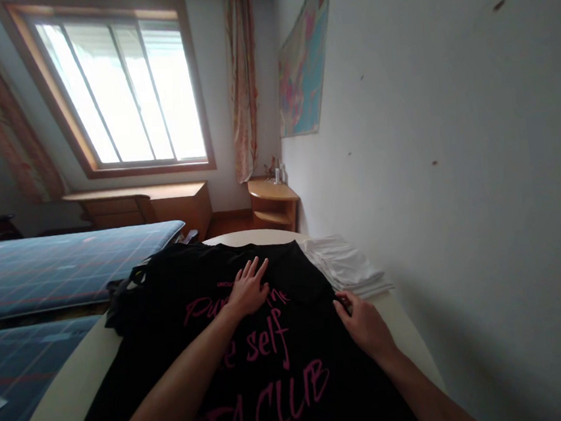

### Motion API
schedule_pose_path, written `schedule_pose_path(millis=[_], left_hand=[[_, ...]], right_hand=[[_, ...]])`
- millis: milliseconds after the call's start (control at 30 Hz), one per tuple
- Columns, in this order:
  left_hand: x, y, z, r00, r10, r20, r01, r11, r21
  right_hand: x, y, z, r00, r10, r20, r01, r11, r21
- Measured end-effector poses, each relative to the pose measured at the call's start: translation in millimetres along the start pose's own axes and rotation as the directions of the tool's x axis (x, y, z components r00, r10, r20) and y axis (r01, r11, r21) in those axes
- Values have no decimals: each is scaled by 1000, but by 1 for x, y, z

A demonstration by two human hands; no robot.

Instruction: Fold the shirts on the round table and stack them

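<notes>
The black shirt (273, 343) lies spread flat on the pale round bench (61, 404), its pink lettering facing up and its neck end pointing toward the window (125, 93). The left hand (248, 290) rests open and flat on the chest of the shirt, fingers spread, gripping nothing. The right hand (365, 325) sits at the shirt's right edge with thumb and fingers closed in a pinch on the cloth there.

Judging from this layout, the cloth could bunch or wrinkle under the flat left palm if the right hand pulls its edge sideways, since only 1 hand pins the fabric. The far left part of the shirt is already rumpled near the bench rim and could slide off toward the bed (57, 265). The folded white cloth pile (345, 264) lies just beside the shirt's right shoulder, so a wide sweep of the right hand could knock it askew.

Counted: 1 black shirt, 1 pile of white cloth, 1 bench, 2 hands, 1 window, 1 wall map (303, 62).
</notes>
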State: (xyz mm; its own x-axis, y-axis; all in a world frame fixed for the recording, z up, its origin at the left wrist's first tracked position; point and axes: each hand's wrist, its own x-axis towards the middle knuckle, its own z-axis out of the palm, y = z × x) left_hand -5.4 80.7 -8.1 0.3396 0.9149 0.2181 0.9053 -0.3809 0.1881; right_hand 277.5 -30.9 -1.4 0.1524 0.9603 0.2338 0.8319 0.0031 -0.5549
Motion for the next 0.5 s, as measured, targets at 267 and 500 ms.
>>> schedule_pose_path(millis=[267,500], left_hand=[[-2,17,-11,987,151,-48,-156,977,-143],[15,51,-19,997,51,-65,-70,936,-346]], right_hand=[[0,-7,-5,979,-202,-18,203,973,109],[-5,-45,-8,895,-425,137,410,903,127]])
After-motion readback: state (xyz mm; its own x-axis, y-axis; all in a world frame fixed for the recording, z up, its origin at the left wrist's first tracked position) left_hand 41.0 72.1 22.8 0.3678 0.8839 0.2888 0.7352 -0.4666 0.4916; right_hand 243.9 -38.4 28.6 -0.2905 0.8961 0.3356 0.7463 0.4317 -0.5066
